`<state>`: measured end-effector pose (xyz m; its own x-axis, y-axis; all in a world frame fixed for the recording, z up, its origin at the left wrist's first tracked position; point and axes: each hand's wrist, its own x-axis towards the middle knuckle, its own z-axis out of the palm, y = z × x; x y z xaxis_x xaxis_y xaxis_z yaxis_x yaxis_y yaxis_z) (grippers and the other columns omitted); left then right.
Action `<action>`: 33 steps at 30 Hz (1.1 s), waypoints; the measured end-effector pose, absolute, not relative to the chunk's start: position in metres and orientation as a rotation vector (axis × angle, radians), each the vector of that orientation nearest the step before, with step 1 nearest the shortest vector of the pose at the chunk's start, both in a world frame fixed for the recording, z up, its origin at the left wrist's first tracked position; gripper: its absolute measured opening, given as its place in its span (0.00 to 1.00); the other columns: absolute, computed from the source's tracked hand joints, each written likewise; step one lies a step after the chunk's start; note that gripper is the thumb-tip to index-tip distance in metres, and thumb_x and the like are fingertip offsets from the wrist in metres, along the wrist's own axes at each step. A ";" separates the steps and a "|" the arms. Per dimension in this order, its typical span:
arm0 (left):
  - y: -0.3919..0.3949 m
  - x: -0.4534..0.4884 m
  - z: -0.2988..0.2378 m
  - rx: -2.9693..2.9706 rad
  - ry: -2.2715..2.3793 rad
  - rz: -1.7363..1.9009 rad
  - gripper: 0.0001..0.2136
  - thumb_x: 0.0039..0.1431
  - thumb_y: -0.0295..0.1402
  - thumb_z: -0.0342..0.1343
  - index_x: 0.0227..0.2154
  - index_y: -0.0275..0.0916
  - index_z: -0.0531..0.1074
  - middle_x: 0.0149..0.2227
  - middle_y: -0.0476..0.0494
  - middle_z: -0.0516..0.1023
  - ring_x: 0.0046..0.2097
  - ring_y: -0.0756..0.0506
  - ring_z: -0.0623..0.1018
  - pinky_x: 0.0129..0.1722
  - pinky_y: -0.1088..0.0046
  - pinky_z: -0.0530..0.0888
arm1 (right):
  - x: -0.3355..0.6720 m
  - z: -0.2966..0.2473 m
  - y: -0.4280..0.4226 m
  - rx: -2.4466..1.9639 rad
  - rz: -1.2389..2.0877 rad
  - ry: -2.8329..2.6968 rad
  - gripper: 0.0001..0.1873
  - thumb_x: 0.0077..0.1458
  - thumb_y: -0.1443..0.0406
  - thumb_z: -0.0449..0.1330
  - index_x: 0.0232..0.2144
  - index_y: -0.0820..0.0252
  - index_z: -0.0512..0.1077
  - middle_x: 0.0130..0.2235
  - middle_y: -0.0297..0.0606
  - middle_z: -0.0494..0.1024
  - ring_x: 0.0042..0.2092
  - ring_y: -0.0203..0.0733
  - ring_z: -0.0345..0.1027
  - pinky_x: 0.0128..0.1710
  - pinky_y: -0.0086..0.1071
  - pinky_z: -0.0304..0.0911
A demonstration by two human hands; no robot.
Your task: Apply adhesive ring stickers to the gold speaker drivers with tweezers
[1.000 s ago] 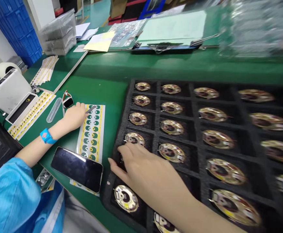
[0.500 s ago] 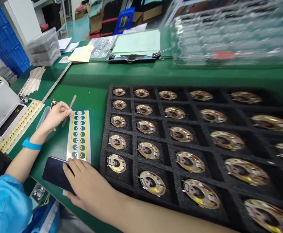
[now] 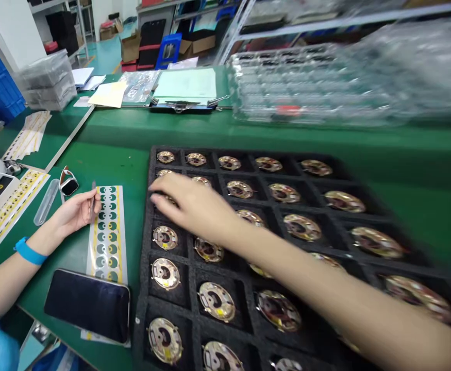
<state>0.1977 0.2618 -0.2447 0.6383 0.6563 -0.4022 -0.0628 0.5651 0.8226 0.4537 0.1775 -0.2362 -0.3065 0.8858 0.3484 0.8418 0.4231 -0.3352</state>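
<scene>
My right hand (image 3: 194, 203) reaches across a black foam tray (image 3: 192, 288) of round gold parts (image 3: 166, 273). Its fingers are spread and lie over the cells in the tray's left column, near the far end. Whether the fingertips touch a part is hidden by the hand and motion blur. My left hand (image 3: 74, 212), with a blue wristband (image 3: 28, 251), rests on the green bench and pinches thin tweezers (image 3: 93, 195). It sits at the left edge of a sticker sheet (image 3: 107, 232) with green and yellow round labels.
A dark phone (image 3: 88, 305) lies on the near end of the sticker sheet. A smartwatch (image 3: 68, 184) and clear tube (image 3: 46, 201) lie left of it. More label strips (image 3: 9, 208) run along the far left. Stacked clear trays (image 3: 306, 87) and a clipboard (image 3: 182, 90) stand behind.
My right hand left the phone's edge and swung up and right over the tray's far left cells. My left hand turned the tweezers more upright. The camera moved closer and rightwards.
</scene>
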 end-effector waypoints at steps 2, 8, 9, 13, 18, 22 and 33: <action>0.263 0.197 -0.250 0.851 0.756 0.482 0.10 0.61 0.34 0.55 0.27 0.34 0.68 0.19 0.50 0.72 0.15 0.56 0.68 0.14 0.85 0.66 | 0.489 -0.240 0.210 -1.658 0.055 -2.059 0.10 0.61 0.68 0.52 0.36 0.64 0.73 0.39 0.46 0.74 0.40 0.50 0.69 0.40 0.40 0.65; 0.259 0.196 -0.256 0.885 0.710 0.530 0.07 0.57 0.31 0.62 0.33 0.32 0.70 0.29 0.44 0.79 0.26 0.52 0.79 0.27 0.83 0.77 | 0.537 -0.257 0.267 -1.970 0.055 -1.763 0.09 0.58 0.69 0.55 0.32 0.65 0.75 0.35 0.45 0.75 0.36 0.48 0.70 0.37 0.36 0.63; 0.257 0.196 -0.256 0.898 0.697 0.537 0.08 0.55 0.30 0.63 0.34 0.32 0.70 0.30 0.44 0.79 0.27 0.52 0.80 0.28 0.82 0.78 | 0.536 -0.261 0.270 -1.980 0.077 -1.750 0.08 0.59 0.68 0.56 0.32 0.64 0.75 0.35 0.43 0.75 0.36 0.46 0.70 0.38 0.36 0.63; 0.250 0.200 -0.256 0.945 0.650 0.564 0.12 0.52 0.32 0.66 0.35 0.33 0.71 0.30 0.46 0.78 0.28 0.51 0.80 0.28 0.80 0.79 | 0.520 -0.280 0.276 -1.989 0.156 -1.710 0.10 0.59 0.61 0.61 0.32 0.64 0.74 0.35 0.39 0.73 0.37 0.43 0.68 0.43 0.38 0.63; 0.243 0.206 -0.259 1.019 0.662 0.623 0.14 0.49 0.36 0.68 0.34 0.33 0.73 0.29 0.47 0.77 0.29 0.50 0.80 0.30 0.78 0.79 | 0.511 -0.289 0.277 -1.896 0.270 -1.566 0.11 0.48 0.63 0.66 0.24 0.60 0.67 0.34 0.45 0.70 0.41 0.55 0.68 0.47 0.48 0.62; 0.244 0.205 -0.258 1.097 0.712 0.693 0.16 0.49 0.40 0.68 0.33 0.34 0.72 0.30 0.48 0.77 0.29 0.51 0.79 0.31 0.77 0.77 | 0.500 -0.273 0.263 -1.662 0.443 -1.488 0.13 0.48 0.58 0.61 0.24 0.55 0.60 0.33 0.42 0.72 0.42 0.55 0.68 0.48 0.51 0.63; 0.255 0.190 -0.268 1.338 0.796 0.601 0.15 0.51 0.40 0.66 0.34 0.35 0.71 0.27 0.50 0.77 0.30 0.52 0.78 0.32 0.78 0.73 | 0.401 -0.267 0.199 -1.118 1.172 -1.814 0.10 0.61 0.63 0.47 0.42 0.57 0.66 0.36 0.37 0.78 0.38 0.42 0.76 0.35 0.34 0.73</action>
